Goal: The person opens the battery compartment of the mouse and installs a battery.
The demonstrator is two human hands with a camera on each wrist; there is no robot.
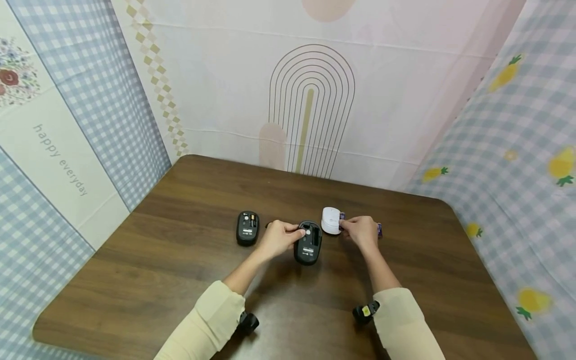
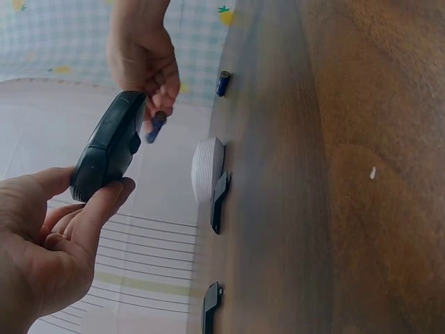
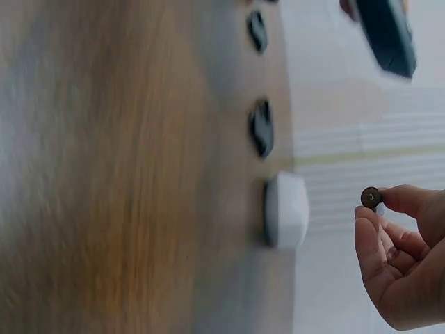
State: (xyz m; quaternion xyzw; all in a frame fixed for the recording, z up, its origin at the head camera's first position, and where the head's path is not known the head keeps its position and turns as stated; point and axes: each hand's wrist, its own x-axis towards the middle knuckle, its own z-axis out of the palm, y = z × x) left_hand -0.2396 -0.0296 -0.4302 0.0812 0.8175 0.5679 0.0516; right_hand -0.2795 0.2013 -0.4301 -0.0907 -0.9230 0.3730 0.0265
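My left hand (image 1: 275,241) holds a black computer mouse (image 1: 307,252) by its end, above the table. The mouse's underside faces up, and its battery slot lies uncovered and vacant in the head view. Between thumb and fingertips my right hand (image 1: 361,231) pinches a purple-blue battery (image 2: 156,129), whose round end (image 3: 370,197) faces the right wrist camera. This battery is in the air, to the right of the held mouse. A second battery (image 1: 380,230) lies on the table beyond the right hand, partly hidden by it in the head view.
Left of the hands, another black mouse (image 1: 247,229) lies underside up with a battery in its slot. A white rounded object (image 1: 330,220) with a ribbed side stands behind the hands. Two small black covers (image 2: 219,202) lie on the wooden table (image 1: 180,280); patterned cloths hang around it.
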